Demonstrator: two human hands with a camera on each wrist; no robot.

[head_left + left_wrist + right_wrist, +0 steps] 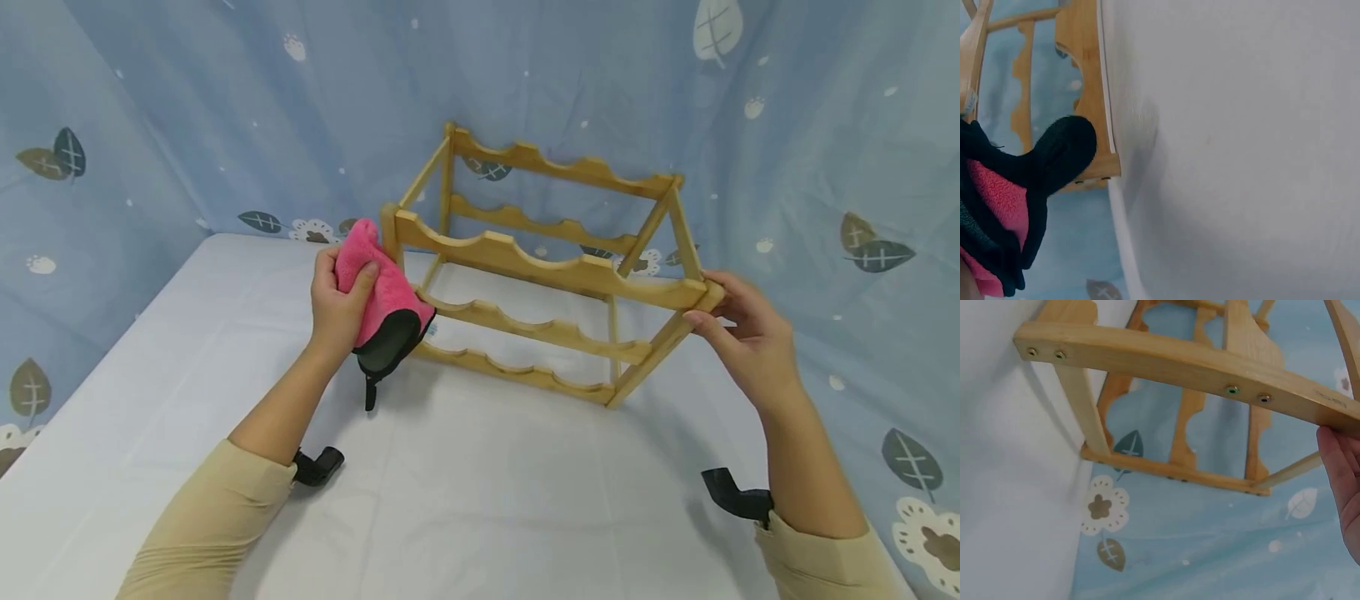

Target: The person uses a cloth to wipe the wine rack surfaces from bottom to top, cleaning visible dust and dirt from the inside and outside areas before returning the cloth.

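We're apparently wiping the rack point(540, 265), table's point(487, 500) far half | left hand point(335, 312) grips pink cloth point(384, 287) by near-left post point(389, 231); right hand point(756, 342) pinches near-right top corner point(707, 296) | next stroke likely needs steady bracing

No text can be read, the faint mark point(1333, 399) on the wooden rack point(1147, 357) included.

We see a plush bright-pink cloth point(392, 292) with a near-black panel and edging, and a honey-coloured wooden rack with scalloped rails point(502, 247). One small round screw head point(1233, 390) on it looks green to us. The flat table point(480, 492) is plain white. We see a light-blue fabric curtain point(375, 108) patterned with brown, slate and white leaves, brown-centred white flowers and white paw prints. The fabric sleeves point(213, 504) are plain beige, the bent plastic wrist pieces point(318, 468) black.
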